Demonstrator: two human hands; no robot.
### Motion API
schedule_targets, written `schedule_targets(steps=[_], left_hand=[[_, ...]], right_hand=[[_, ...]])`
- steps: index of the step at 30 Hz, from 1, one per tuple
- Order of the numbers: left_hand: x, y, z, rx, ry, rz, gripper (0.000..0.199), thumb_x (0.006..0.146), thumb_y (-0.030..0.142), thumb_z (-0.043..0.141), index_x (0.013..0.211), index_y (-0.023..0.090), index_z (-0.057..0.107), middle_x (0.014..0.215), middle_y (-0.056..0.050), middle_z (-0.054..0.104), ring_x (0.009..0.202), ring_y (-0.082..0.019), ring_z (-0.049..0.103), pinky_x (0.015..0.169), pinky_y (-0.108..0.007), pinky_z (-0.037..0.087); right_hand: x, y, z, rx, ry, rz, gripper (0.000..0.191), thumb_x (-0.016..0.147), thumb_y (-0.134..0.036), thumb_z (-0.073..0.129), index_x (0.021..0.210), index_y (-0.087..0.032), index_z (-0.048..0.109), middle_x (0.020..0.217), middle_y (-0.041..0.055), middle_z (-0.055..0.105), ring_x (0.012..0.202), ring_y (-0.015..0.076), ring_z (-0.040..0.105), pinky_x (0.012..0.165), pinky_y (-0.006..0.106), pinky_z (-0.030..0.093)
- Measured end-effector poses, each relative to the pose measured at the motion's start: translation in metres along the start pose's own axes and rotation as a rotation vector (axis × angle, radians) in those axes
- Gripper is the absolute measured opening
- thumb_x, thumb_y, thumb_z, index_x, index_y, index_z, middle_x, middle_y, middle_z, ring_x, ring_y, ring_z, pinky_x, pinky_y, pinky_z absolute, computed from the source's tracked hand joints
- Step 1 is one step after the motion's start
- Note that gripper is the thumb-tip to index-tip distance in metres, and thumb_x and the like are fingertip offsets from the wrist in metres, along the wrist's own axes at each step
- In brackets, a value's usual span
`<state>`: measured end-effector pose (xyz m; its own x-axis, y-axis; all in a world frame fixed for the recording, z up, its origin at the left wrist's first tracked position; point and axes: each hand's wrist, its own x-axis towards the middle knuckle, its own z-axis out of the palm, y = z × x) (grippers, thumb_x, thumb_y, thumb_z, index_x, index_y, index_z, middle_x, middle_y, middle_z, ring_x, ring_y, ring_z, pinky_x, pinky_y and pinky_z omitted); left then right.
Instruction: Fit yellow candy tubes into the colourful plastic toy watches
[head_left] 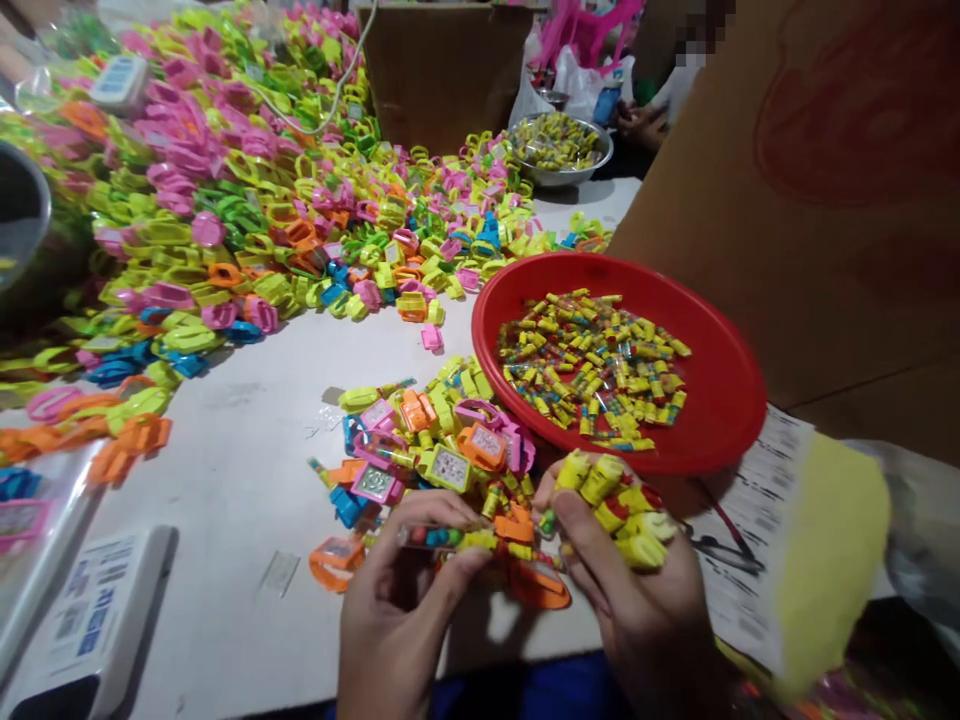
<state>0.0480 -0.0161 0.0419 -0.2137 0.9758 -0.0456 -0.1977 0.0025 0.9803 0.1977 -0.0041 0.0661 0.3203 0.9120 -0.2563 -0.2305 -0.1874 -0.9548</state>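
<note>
My left hand (397, 610) pinches a small candy tube (435, 537) between thumb and fingers; it is clear, with coloured balls inside and a yellow wrapper part. A bunch of yellow-wrapped candy tubes (604, 485) is gripped in my right hand (637, 610), their ends pointing up and outward. Just beyond both hands lies a small heap of plastic toy watches (450, 468) in pink, orange, yellow and blue, with loose tubes among them. An orange toy watch (541, 585) rests below and between my hands. The tips of some right-hand fingers are hidden by the bunch.
A red basin (724, 400) of candy tubes stands at the right. A large toy watch pile (247, 200) covers the back left. A metal bowl (559, 178) of tubes, cardboard boxes (450, 75) and a white labelled box (97, 610) stand around. Another person's hand (641, 125) shows behind.
</note>
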Motion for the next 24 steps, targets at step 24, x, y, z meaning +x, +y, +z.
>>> schedule_targets(steps=[24], left_hand=[[0.008,-0.006,-0.028,0.034,0.018,-0.004,0.014,0.082,0.026,0.092,0.091,0.025,0.081,0.091,-0.002,0.073,0.087,-0.015,0.072,0.075,-0.018,0.062]], right_hand=[[0.001,0.014,0.011,-0.259,-0.411,-0.286,0.029,0.086,-0.008,0.073,0.101,-0.032,0.064,0.111,-0.0028,0.082,0.098,0.0183,0.078,0.086,0.026,0.059]])
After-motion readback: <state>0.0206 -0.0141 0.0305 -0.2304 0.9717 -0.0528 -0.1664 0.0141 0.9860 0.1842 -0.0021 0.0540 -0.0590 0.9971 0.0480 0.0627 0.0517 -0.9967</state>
